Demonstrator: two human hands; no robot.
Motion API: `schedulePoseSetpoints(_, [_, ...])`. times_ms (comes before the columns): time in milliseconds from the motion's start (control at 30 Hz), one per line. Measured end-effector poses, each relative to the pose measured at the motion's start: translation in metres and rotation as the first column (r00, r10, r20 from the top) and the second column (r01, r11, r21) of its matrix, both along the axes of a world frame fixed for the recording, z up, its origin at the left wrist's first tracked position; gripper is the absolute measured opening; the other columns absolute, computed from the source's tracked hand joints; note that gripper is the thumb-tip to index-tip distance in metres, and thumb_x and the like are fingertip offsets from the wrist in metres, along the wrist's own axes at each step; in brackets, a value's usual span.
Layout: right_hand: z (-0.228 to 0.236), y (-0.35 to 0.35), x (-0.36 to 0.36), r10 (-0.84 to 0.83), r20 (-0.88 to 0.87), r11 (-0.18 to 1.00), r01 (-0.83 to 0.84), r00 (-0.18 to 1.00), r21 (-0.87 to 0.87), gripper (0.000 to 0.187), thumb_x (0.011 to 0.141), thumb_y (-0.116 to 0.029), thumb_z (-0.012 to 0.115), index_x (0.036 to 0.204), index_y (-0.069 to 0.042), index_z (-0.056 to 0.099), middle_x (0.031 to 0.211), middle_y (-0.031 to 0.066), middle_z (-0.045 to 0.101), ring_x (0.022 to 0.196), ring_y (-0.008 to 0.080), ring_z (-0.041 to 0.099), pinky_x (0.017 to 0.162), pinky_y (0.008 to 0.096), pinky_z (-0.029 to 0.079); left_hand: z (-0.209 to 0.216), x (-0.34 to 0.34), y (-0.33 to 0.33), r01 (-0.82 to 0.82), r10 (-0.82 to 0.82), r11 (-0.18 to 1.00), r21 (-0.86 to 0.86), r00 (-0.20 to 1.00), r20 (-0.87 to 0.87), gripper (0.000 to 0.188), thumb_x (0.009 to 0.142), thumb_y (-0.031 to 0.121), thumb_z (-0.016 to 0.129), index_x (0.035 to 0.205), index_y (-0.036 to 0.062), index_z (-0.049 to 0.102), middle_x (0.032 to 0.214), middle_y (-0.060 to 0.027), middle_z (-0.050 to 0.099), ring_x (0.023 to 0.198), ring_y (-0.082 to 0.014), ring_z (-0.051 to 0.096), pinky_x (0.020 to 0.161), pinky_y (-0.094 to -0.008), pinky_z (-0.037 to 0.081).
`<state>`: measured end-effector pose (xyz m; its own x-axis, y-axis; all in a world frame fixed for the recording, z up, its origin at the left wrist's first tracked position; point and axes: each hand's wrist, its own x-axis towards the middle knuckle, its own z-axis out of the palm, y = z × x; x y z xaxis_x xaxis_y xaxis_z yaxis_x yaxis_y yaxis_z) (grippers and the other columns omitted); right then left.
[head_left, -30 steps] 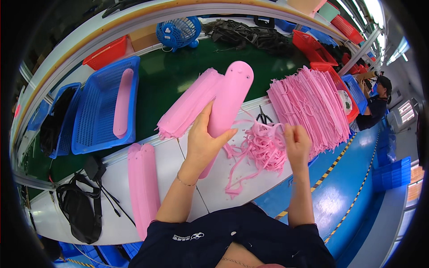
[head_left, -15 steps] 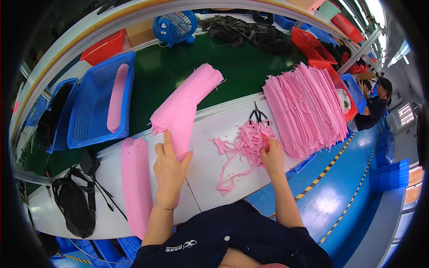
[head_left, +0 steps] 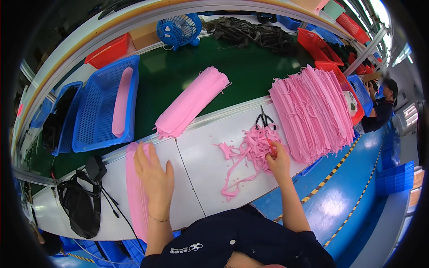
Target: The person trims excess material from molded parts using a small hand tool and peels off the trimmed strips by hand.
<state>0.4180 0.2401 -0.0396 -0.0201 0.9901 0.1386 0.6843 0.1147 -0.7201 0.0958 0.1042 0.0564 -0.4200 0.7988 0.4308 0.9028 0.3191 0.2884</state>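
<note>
My left hand (head_left: 154,181), fingers stretched out, lies over the upper part of a long pink fabric strip pile (head_left: 136,196) with rounded ends at the left of the table. My right hand (head_left: 279,163) is closed around a small red tool (head_left: 272,146); its kind is mostly hidden by the fingers. Under it lies a tangle of thin pink trimmings (head_left: 254,149). Black-handled scissors (head_left: 264,119) rest at the far side of the tangle. Beyond my hands, a bundle of pink fabric strips (head_left: 192,103) lies slantwise across the table's far edge.
A large stack of frayed pink strips (head_left: 313,116) stands on the right. On the green surface are a blue basket (head_left: 80,129) with one pink strip (head_left: 121,105), a blue fan (head_left: 178,30) and black straps (head_left: 252,33). A black pouch (head_left: 80,212) with cables lies at left.
My left hand has moved left, from the slanted bundle to the pink pile. The strip that stuck out under the bundle is gone from there. My right hand stays over the trimmings with the red tool.
</note>
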Motion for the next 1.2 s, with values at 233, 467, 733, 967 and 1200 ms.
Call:
schedulePoseSetpoints(233, [0.000, 0.009, 0.000, 0.044, 0.123, 0.996, -0.052, 0.992, 0.068, 0.029, 0.077, -0.013, 0.064, 0.105, -0.005, 0.063, 0.082, 0.0121, 0.061, 0.068, 0.0235, 0.059, 0.063, 0.0328, 0.047, -0.041, -0.014, 0.196, 0.148, -0.135, 0.968, 0.203, 0.988, -0.075, 0.044, 0.080, 0.020, 0.064, 0.114, -0.0057, 0.053, 0.120, -0.0182, 0.052, 0.115, -0.0326, 0.047, 0.093, -0.0463, 0.040])
schedulePoseSetpoints(467, [0.028, -0.014, 0.028, -0.064, -0.377, 0.984, -0.005, 0.924, -0.179, 0.026, 0.084, -0.016, 0.064, 0.104, 0.001, 0.065, 0.073, -0.0043, 0.052, 0.064, 0.0050, 0.048, 0.058, 0.0211, 0.041, -0.064, -0.022, 0.235, 0.085, -0.086, 0.996, -0.013, 0.996, -0.040, 0.037, 0.083, 0.024, 0.063, 0.108, -0.0022, 0.055, 0.117, -0.0171, 0.054, 0.109, -0.0307, 0.053, 0.089, -0.0457, 0.043])
schedulePoseSetpoints(733, [0.091, -0.020, -0.001, -0.200, -0.956, 0.976, -0.045, 0.215, -0.214, 0.045, 0.099, -0.036, 0.038, 0.107, 0.003, 0.060, 0.080, 0.0073, 0.056, 0.048, 0.0125, 0.045, 0.042, 0.0221, 0.035, 0.013, 0.050, 0.156, 0.348, -0.397, 0.918, 0.192, 0.822, 0.408, 0.043, 0.074, 0.008, 0.062, 0.114, -0.0023, 0.051, 0.109, -0.0189, 0.054, 0.100, -0.0288, 0.056, 0.084, -0.0348, 0.048])
schedulePoseSetpoints(967, [0.120, -0.030, -0.016, 0.334, -0.860, 0.927, -0.299, 0.386, 0.226, 0.034, 0.101, -0.022, 0.037, 0.102, 0.005, 0.057, 0.105, 0.0189, 0.058, 0.078, 0.0214, 0.065, 0.064, 0.0285, 0.055, 0.035, 0.050, 0.076, 0.604, -0.377, 0.675, 0.424, -0.212, 0.902, 0.077, 0.065, 0.006, 0.067, 0.137, 0.0020, 0.040, 0.126, -0.0106, 0.050, 0.110, -0.0171, 0.051, 0.096, -0.0276, 0.038])
schedulePoseSetpoints(1200, [0.117, -0.035, -0.029, 0.331, -0.642, 0.938, -0.170, 0.692, 0.301, 0.018, 0.083, 0.003, 0.063, 0.102, 0.004, 0.065, 0.104, 0.0137, 0.063, 0.093, 0.0195, 0.062, 0.082, 0.0277, 0.049, 0.019, 0.052, 0.036, 0.543, -0.048, 0.772, 0.332, -0.470, 0.881, 0.065, 0.068, 0.002, 0.066, 0.131, -0.0006, 0.047, 0.115, -0.0081, 0.059, 0.105, -0.0150, 0.055, 0.093, -0.0266, 0.040])
